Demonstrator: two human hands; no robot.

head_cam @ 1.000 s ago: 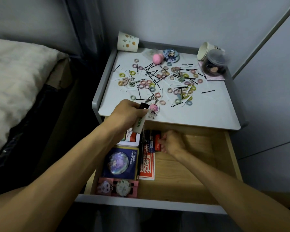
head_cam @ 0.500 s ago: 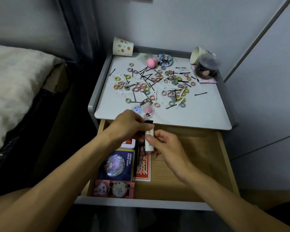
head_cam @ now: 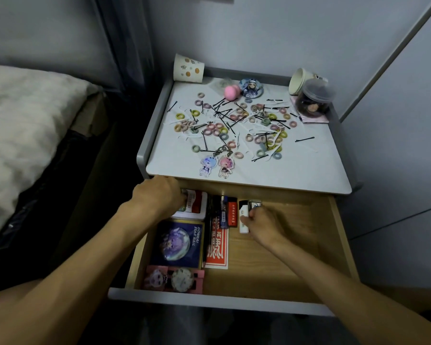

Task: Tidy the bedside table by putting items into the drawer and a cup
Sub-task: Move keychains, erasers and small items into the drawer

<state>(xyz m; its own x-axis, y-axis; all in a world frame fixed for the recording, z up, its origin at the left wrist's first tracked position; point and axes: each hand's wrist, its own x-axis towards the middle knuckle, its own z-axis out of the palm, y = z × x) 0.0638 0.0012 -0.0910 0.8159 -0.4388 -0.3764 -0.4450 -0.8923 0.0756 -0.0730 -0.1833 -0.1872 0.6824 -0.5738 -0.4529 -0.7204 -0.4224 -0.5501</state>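
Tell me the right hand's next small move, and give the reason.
Probably let go of the white lighter and lift the right hand out: the lighter it pinches already lies flat on the drawer floor, beside the red lighter.

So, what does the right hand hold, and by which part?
The right hand pinches the white lighter at its lower half, inside the drawer.

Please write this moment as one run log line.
right hand: holds white lighter on drawer floor | left hand: at red-white tin, grip hidden | tabletop: hair ties, bobby pins uncleared
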